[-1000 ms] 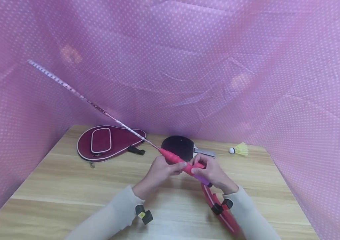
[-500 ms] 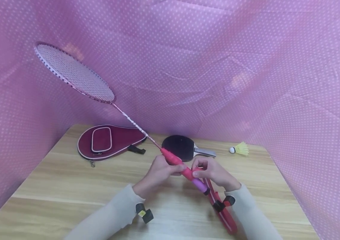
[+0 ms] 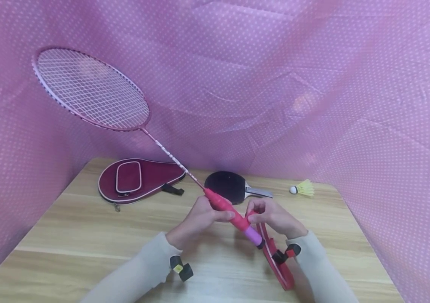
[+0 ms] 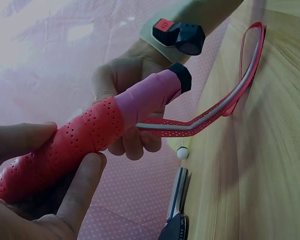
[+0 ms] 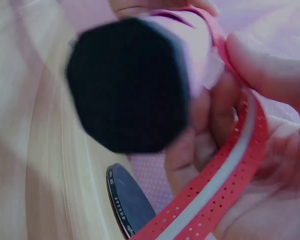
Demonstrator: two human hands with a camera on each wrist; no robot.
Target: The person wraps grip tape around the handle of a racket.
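Observation:
A pink badminton racket (image 3: 89, 90) slants up to the left, its string face toward me. My left hand (image 3: 222, 215) grips the handle's red perforated wrap (image 4: 80, 140). Below the wrap a bare pink stretch (image 3: 253, 235) ends in a black butt cap (image 5: 130, 85). My right hand (image 3: 253, 212) pinches the loose red grip tape strip (image 4: 215, 112) right beside the handle. The strip trails in a loop onto the table (image 3: 284, 281).
On the wooden table (image 3: 86, 240) lie a maroon paddle case (image 3: 135, 180), a black table tennis paddle (image 3: 228, 185) and a yellow shuttlecock (image 3: 303, 188) at the back right. Pink dotted cloth (image 3: 313, 84) walls in the back and both sides.
The racket has turned about its shaft, from edge-on to its string face showing. My right hand has come off the handle's end, uncovering the pink stretch.

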